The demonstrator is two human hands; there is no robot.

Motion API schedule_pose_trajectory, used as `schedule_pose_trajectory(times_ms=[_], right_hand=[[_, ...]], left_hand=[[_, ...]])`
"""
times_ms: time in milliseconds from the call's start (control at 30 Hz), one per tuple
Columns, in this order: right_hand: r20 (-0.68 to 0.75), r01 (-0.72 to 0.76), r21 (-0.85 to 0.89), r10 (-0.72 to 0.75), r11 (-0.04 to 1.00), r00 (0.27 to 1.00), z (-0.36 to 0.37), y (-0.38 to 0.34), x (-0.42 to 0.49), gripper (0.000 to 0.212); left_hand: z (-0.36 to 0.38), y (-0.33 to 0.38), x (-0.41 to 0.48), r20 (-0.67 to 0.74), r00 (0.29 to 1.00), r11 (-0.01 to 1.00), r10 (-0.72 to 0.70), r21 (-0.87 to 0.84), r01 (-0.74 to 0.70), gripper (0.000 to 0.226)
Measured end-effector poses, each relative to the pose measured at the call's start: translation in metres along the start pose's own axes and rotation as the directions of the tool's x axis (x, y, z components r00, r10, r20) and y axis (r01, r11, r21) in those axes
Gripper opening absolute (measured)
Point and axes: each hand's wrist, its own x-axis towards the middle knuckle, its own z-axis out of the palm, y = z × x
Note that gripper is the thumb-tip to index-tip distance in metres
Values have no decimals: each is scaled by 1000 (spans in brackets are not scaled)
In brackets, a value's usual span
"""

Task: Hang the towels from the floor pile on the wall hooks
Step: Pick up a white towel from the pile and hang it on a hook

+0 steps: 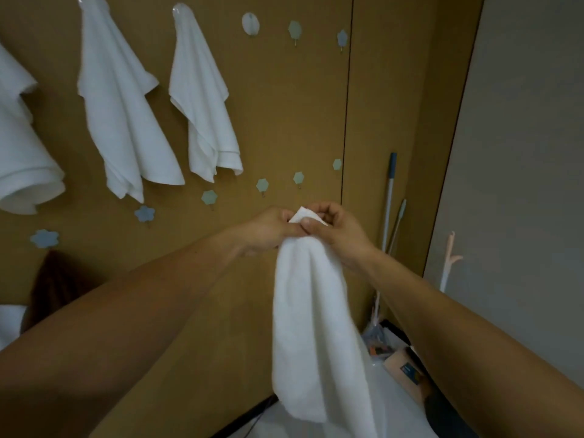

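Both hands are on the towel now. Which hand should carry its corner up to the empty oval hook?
Probably left. The left hand pinches the towel corner almost under the oval hook; the right hand, also pinching, sits further right.

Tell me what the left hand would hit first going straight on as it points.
The white towel it pinches, then the right hand just beyond; the left hand points rightward at both. Depth is unclear.
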Motion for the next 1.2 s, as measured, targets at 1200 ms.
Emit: schedule_pose_trajectory(times_ms=[1200], right_hand=[[336, 320, -748, -85, 582, 938, -44, -11, 86, 32]], left_hand=[[18, -65, 88, -257, 966, 987, 13, 160, 29, 19]])
